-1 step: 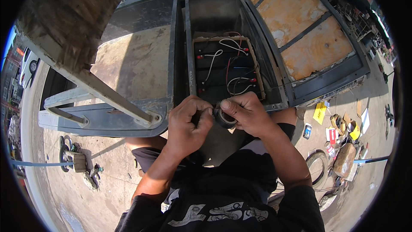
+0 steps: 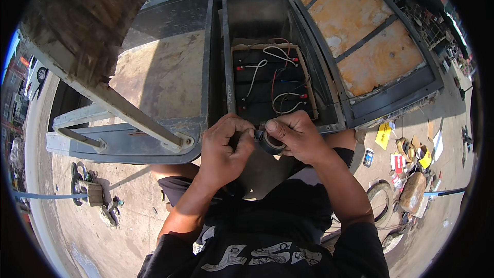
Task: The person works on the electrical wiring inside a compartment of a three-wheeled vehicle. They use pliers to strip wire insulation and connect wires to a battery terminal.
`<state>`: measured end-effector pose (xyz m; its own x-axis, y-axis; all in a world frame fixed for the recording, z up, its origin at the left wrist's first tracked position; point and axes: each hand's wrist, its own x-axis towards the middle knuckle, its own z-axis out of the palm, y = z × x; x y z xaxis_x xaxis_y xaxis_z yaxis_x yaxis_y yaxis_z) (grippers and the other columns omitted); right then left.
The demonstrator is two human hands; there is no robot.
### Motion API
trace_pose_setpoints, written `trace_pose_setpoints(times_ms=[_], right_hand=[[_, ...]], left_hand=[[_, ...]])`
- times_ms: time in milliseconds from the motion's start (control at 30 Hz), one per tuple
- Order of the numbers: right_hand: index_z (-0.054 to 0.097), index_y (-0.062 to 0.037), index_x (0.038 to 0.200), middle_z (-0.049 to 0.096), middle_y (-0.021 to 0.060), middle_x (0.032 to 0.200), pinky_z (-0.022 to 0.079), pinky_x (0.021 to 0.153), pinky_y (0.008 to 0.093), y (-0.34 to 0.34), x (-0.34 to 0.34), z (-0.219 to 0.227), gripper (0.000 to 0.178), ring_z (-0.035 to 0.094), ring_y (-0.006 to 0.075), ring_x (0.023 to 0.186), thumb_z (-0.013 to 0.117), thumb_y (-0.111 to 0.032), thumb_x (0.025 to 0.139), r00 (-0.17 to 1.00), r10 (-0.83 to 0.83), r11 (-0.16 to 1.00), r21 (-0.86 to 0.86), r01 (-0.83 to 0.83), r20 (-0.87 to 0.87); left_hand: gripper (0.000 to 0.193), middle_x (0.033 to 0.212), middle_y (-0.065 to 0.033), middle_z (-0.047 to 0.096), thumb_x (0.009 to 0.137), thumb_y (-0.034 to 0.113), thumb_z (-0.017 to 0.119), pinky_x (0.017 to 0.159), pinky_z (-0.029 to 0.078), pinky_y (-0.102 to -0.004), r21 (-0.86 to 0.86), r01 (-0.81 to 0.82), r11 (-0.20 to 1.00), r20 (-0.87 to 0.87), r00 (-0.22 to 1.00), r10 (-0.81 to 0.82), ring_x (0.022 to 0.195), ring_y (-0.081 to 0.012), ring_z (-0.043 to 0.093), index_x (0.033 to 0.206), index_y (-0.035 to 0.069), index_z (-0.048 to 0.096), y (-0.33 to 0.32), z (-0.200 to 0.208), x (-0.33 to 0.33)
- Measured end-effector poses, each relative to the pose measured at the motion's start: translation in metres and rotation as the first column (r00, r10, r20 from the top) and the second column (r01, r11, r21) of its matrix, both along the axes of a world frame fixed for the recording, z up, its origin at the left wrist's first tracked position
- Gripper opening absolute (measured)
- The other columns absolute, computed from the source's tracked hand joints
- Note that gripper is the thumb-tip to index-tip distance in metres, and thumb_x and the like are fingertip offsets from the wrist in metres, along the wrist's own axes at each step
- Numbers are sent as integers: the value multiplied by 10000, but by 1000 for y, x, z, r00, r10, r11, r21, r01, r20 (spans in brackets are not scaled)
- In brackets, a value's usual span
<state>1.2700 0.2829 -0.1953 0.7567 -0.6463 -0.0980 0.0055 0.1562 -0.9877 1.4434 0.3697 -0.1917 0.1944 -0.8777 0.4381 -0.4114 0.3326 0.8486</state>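
Close in front of my body, my right hand grips a roll of black tape, thumb on top of it. My left hand is closed beside it, thumb and forefinger pinched on what looks like the tape's loose end. A short dark strip shows between the two hands. Just beyond them, an open metal compartment holds a row of black batteries with red terminal covers. White cables and thin red and black wires loop across the batteries.
A metal cargo bed with a slanted frame bar lies left. The compartment's lid, backed with stained wood panels, leans open at right. On the ground right are a phone, a tyre, a stone block and scattered packaging.
The tape roll has shifted very slightly to the right, and a little more of the strip shows between my hands. Everything else looks the same.
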Motion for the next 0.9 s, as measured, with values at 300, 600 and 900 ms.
trace_pose_setpoints(times_ms=[300,600,900], right_hand=[[565,53,1155,609,65,855,482,510,214,0,3,6,519,575,90,618,563,-423,947,998,18,998,60,-22,66],[601,68,1071,589,65,771,474,593,252,-7,-3,6,388,576,99,673,685,-253,871,997,65,939,-336,-78,-51],[614,52,935,638,73,791,520,632,258,-36,-7,27,202,626,116,712,497,-85,844,994,110,986,-128,-112,-17]], left_hand=[[121,655,-2,498,930,94,564,413,304,-193,391,400,829,-764,644,49,500,-41,395,891,-20,582,3,22,4],[148,645,15,462,925,133,596,416,260,-193,380,387,840,-685,728,-26,495,-33,348,869,1,560,2,16,2],[116,638,16,463,917,110,585,420,264,-194,332,376,865,-686,726,-52,494,-36,354,876,3,568,-37,22,7]])
